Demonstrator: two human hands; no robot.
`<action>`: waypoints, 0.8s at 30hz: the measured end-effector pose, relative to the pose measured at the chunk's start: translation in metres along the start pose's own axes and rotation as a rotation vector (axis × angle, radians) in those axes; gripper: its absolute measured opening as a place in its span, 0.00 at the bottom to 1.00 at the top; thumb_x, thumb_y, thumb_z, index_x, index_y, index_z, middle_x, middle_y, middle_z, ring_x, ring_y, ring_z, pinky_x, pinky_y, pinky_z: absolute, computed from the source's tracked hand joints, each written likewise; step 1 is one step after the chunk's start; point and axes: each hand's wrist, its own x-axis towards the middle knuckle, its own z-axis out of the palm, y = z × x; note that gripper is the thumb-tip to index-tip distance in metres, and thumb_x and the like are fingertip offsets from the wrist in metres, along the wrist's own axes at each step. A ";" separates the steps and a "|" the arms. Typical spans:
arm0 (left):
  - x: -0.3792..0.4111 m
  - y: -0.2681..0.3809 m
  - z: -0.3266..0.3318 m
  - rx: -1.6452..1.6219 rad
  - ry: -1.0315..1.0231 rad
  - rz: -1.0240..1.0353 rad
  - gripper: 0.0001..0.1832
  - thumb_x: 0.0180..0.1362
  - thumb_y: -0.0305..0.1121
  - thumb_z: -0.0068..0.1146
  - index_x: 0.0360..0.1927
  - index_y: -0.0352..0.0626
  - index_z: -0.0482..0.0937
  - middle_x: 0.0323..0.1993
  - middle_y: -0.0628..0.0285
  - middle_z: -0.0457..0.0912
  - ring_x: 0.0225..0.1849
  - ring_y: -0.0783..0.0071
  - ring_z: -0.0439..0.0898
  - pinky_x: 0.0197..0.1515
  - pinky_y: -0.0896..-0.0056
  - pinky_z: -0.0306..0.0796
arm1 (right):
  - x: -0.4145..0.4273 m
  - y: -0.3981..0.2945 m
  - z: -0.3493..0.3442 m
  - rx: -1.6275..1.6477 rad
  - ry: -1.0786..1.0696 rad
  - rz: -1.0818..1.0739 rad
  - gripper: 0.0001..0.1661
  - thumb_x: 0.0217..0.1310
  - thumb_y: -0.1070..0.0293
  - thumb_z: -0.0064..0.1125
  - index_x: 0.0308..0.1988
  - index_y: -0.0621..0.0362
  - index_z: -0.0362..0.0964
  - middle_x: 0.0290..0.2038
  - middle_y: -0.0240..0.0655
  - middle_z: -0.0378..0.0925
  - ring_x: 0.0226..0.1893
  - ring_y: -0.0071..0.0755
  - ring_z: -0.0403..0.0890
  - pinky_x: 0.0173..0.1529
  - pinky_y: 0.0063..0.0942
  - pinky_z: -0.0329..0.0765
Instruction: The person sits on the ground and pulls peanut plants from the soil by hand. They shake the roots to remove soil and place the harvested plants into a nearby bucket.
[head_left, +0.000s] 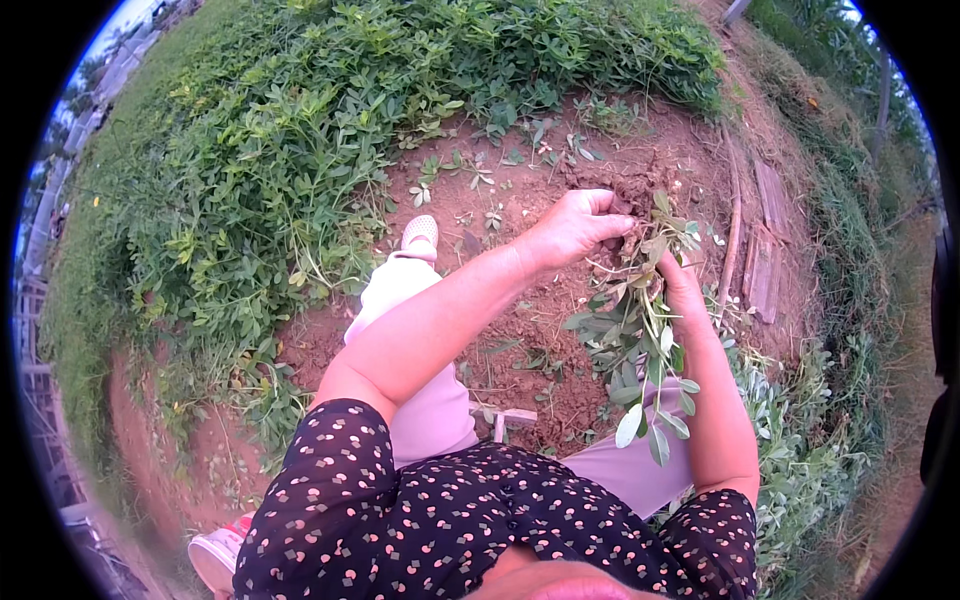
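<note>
An uprooted leafy plant, which looks like a peanut plant, is held in front of me to the right, its leaves hanging towards my right knee. My right hand is closed around its stems, with the fingers mostly hidden behind the foliage. At the root end, my left hand has thumb and fingers pinched together on the roots. What exactly lies between those fingertips is too small to tell. Dark crumbly soil shows just beyond the roots.
Dense green plants grow ahead and to the left. Plants lie heaped at right, near wooden boards and a long stick. A small wooden piece shows between my legs. Loose leaves dot the reddish soil.
</note>
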 end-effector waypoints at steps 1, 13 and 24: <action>0.000 0.001 0.000 0.007 -0.007 -0.009 0.13 0.64 0.33 0.60 0.50 0.39 0.78 0.42 0.66 0.83 0.42 0.81 0.81 0.47 0.75 0.76 | -0.002 -0.002 0.000 0.000 -0.010 -0.003 0.35 0.64 0.54 0.63 0.64 0.56 0.62 0.51 0.36 0.78 0.47 0.32 0.81 0.51 0.34 0.80; -0.004 0.004 0.014 0.020 0.055 0.059 0.07 0.58 0.26 0.60 0.37 0.33 0.83 0.33 0.64 0.84 0.36 0.80 0.80 0.41 0.74 0.74 | -0.010 -0.007 -0.004 -0.063 -0.020 -0.092 0.33 0.63 0.55 0.65 0.61 0.59 0.65 0.50 0.36 0.78 0.47 0.30 0.80 0.53 0.31 0.77; -0.004 0.006 -0.002 0.690 0.113 0.111 0.15 0.51 0.37 0.60 0.37 0.37 0.83 0.28 0.52 0.83 0.32 0.69 0.80 0.40 0.64 0.73 | -0.007 -0.003 -0.010 -0.129 -0.002 -0.189 0.31 0.61 0.63 0.68 0.60 0.59 0.68 0.52 0.34 0.78 0.50 0.28 0.77 0.58 0.31 0.72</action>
